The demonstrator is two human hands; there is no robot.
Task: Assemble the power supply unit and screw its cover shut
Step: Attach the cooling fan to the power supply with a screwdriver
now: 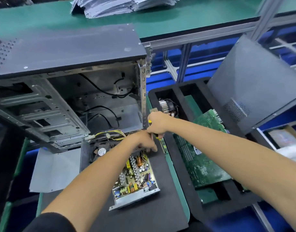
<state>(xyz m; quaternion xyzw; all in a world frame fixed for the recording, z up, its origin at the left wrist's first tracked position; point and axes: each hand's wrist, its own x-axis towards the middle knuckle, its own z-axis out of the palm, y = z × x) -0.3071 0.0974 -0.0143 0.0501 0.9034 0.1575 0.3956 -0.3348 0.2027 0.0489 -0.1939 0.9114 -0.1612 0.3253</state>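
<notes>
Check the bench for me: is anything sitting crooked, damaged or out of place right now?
The grey side panel at right stands tilted, propped over the black foam tray, not lying flat. The power supply unit lies open, its circuit board bare, and sits skewed on the black mat. No spill or breakage is visible.

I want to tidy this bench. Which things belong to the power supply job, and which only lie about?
Job: power supply, its fan, screwdriver in right hand, left hand.
Lying about: PC case, motherboard, foam tray, heatsink, paper stack, side panel.
</notes>
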